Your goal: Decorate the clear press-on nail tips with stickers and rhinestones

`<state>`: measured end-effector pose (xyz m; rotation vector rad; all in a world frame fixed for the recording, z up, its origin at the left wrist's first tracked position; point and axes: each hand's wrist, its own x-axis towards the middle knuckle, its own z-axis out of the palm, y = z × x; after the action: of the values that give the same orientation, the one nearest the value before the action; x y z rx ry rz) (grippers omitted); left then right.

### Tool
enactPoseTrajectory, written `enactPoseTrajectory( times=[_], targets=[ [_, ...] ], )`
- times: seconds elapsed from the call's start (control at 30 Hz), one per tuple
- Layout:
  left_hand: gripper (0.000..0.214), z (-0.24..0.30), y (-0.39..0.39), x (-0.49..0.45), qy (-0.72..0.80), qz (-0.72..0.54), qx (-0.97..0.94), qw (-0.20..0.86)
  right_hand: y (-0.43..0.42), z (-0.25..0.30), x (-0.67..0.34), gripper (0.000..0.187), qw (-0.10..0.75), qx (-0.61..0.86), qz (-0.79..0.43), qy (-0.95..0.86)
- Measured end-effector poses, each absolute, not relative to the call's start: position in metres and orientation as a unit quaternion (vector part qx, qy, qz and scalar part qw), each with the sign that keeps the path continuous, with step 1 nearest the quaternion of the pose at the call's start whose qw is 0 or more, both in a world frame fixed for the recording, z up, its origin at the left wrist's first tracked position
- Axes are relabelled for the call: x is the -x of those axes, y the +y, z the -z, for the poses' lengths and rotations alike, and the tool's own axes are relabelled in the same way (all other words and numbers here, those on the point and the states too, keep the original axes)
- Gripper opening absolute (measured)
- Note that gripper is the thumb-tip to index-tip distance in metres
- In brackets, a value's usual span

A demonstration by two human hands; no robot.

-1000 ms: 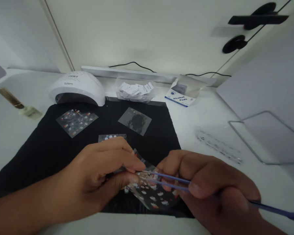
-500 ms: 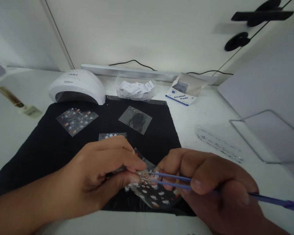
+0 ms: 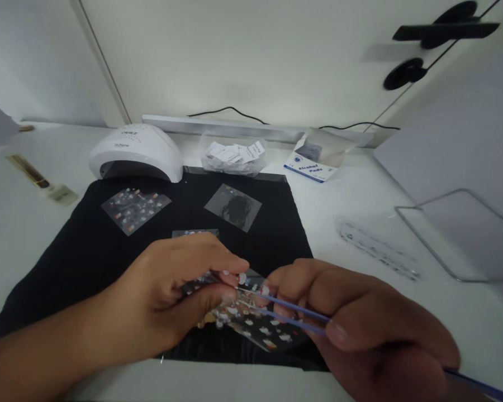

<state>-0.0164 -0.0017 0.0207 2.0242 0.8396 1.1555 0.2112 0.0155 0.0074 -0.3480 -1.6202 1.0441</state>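
Observation:
My left hand is closed, thumb and fingers pinching the edge of a clear sticker sheet printed with small white and red figures. The sheet slants down to the right between my hands. In my closed right hand is a pair of blue-purple tweezers, their long arms slightly apart. The tips point left and meet the sheet beside my left thumb; whether they grip a sticker I cannot tell. Part of the sheet is hidden by my fingers.
On the black mat lie another sticker sheet and a clear sheet with a dark patch. Behind stand a white nail lamp, a clear tub of packets and an alcohol pads box. A small bottle is left.
My left index finger has lifted from the tweezer tips, leaving a gap to the thumb. The tweezers now slope more steeply, and my right hand has shifted slightly right and down.

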Motion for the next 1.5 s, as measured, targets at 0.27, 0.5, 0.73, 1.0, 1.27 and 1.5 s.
enactPoseTrajectory(
  times=[0.27, 0.5, 0.73, 1.0, 1.27, 1.5],
  targets=[
    [0.014, -0.023, -0.001, 0.016, 0.32, -0.427, -0.775, 0.339, 0.019, -0.01, -0.211, 0.028, 0.555, 0.113, -0.422, -0.708],
    [0.016, -0.022, -0.001, 0.017, 0.31, -0.424, -0.777, 0.348, 0.019, -0.017, -0.208, 0.034, 0.547, 0.133, -0.443, -0.698],
    [0.012, -0.021, -0.002, 0.017, 0.315, -0.426, -0.765, 0.365, 0.022, -0.019, -0.207, 0.036, 0.541, 0.133, -0.459, -0.692],
    [0.01, -0.021, -0.001, 0.018, 0.318, -0.413, -0.768, 0.372, 0.026, -0.016, -0.211, 0.03, 0.52, 0.104, -0.466, -0.709],
    [0.01, -0.021, -0.001, 0.018, 0.325, -0.405, -0.766, 0.379, 0.026, -0.015, -0.212, 0.029, 0.519, 0.098, -0.475, -0.703],
    [0.01, -0.022, -0.002, 0.019, 0.325, -0.404, -0.767, 0.377, 0.027, -0.015, -0.209, 0.028, 0.522, 0.084, -0.463, -0.711]
  ],
)
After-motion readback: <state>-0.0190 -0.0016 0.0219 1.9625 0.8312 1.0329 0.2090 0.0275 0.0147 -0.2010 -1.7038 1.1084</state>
